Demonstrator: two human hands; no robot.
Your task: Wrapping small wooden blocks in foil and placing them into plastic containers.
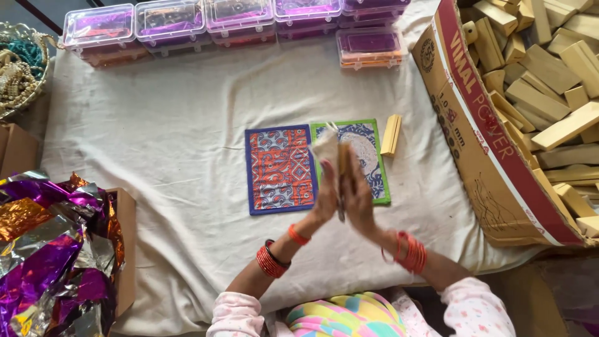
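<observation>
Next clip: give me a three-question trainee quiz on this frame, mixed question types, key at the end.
1. True or false: the wooden block on the cloth lies left of both mats.
2. What borders the orange mat? A) green B) blue C) red
3. Fill in: the left hand and right hand are pressed together around a thin ____-coloured piece.

Key: 1 false, it lies right of the green mat. 2 B. 3 wood; beyond that the blur hides what it is.
</observation>
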